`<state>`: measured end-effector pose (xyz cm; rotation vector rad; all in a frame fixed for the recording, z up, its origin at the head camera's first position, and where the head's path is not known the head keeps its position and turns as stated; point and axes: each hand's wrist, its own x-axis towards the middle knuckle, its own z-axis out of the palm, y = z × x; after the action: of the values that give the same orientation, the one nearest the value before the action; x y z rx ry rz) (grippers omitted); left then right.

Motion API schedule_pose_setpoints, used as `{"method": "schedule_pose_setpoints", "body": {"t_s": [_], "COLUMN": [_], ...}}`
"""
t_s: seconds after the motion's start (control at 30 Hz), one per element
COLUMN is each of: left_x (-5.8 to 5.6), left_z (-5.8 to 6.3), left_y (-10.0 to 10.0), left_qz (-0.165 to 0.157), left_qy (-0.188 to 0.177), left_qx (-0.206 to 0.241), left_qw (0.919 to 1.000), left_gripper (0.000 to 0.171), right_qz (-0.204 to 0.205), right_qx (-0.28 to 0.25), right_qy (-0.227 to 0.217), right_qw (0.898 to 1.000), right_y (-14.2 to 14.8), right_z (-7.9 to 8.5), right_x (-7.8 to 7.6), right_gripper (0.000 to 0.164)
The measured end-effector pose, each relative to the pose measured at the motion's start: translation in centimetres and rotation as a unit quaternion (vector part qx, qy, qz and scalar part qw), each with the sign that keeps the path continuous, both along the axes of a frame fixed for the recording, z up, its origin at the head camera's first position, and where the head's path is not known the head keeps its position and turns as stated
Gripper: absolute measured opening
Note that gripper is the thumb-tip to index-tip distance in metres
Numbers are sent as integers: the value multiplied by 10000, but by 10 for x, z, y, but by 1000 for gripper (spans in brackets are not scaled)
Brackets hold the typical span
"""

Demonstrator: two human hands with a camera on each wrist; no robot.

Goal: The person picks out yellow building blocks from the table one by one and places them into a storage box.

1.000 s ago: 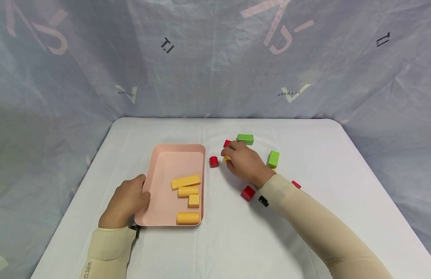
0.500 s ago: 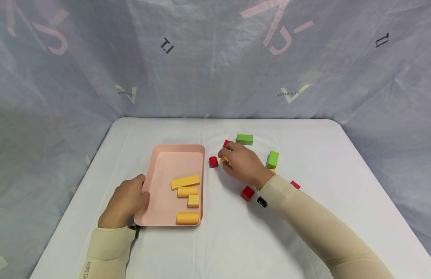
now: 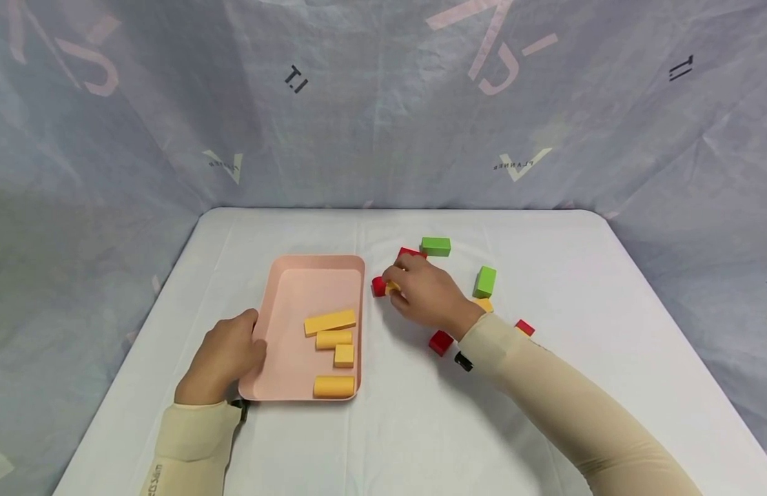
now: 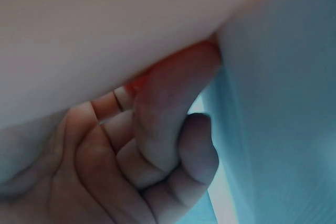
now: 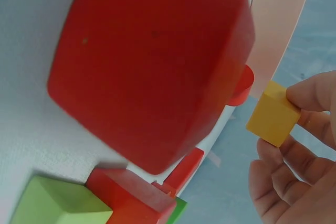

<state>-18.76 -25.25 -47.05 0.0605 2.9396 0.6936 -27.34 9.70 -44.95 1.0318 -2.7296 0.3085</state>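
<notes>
My left hand (image 3: pixel 225 355) grips the left wall of a pink tray (image 3: pixel 285 362). In the left wrist view its curled fingers (image 4: pixel 163 114) show beneath the blurred tray edge. Several yellow blocks lie in the tray's right half, among them a long flat block (image 3: pixel 330 322) and a cylinder (image 3: pixel 334 387). To the tray's right, my right hand (image 3: pixel 429 293) pinches a small yellow block (image 5: pixel 273 115) between thumb and fingers; the right wrist view shows it best. A red cylinder (image 3: pixel 379 286) stands just left of that hand, and a red block (image 3: pixel 412 253) lies just beyond it.
Two green blocks (image 3: pixel 435 246) (image 3: pixel 485 282) lie behind and right of the right hand. A yellow piece (image 3: pixel 484 304) and a red block (image 3: pixel 524 327) sit beside the right forearm. Another red block (image 3: pixel 441 343) is in front. Fabric (image 3: pixel 383 103) hangs behind the white table (image 3: pixel 296 448).
My right hand has shifted slightly left toward the tray with the yellow block, uncovering more of the red block behind it. The left hand and tray have stayed in place.
</notes>
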Motion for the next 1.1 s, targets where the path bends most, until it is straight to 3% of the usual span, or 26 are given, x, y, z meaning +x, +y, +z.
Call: {"method": "schedule_pose_setpoints", "body": {"t_s": [0.7, 1.1], "left_x": [-1, -1], "left_z": [0, -1], "left_y": [-3, 0], "left_qz": [16, 15], "left_qy": [-107, -157], "left_qx": [-38, -55], "left_qw": [9999, 9999], "left_gripper": [19, 17], "right_qz": [224, 340], "right_qx": [191, 9], "right_qy": [354, 287], "right_qw": [9989, 9990], "right_y": [-6, -11], "right_z": [9, 7], "right_x": [8, 12], "right_gripper": [26, 27]}}
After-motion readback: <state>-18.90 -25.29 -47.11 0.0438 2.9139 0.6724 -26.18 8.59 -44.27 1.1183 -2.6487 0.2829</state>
